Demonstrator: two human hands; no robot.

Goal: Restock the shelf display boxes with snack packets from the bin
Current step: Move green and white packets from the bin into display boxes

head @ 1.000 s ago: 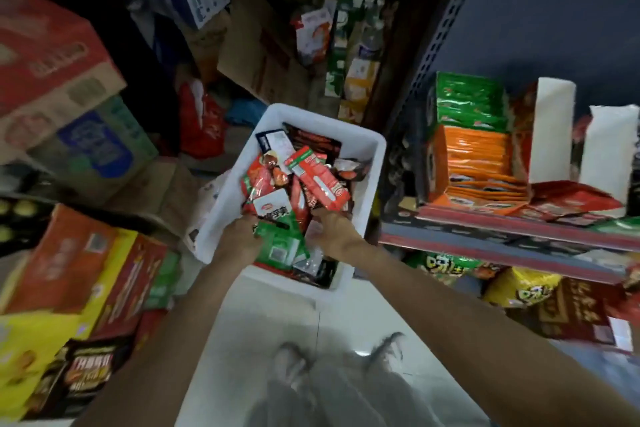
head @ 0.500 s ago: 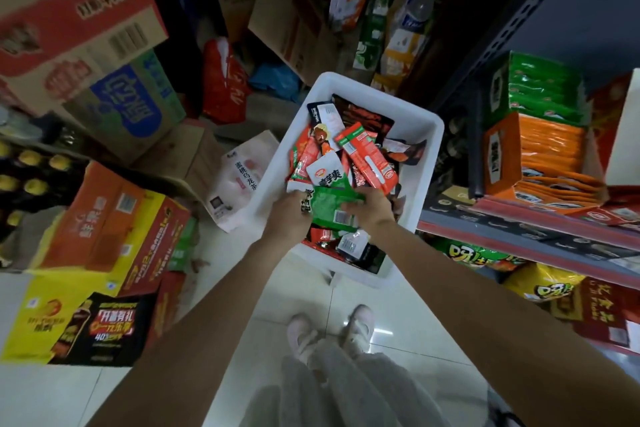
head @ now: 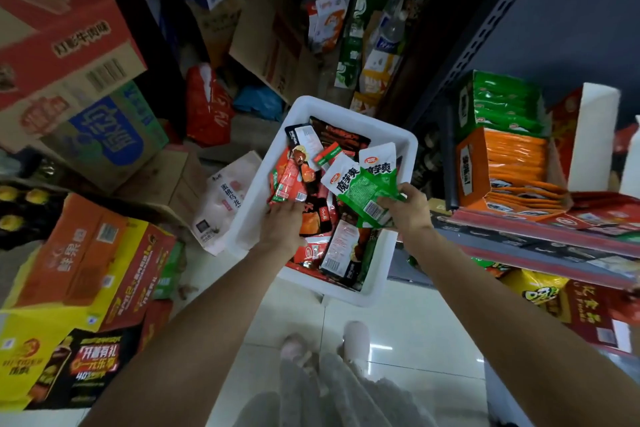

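Under our left hand [head: 282, 227], fingers down among red packets in the bin [head: 249, 218], grip unclear. Right hand [head: 410, 208] pinches green packet [head: 369, 192]; we should carry it flat rightward to green box [head: 498, 104].

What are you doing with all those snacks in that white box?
A person is sorting snack packets out of a white bin on the floor. The right hand grips a bunch of packets, green packets in front and white packets behind. The left hand reaches among the red packets in the bin. Beside it on the shelf stand a green display box and an orange display box, both holding packets.
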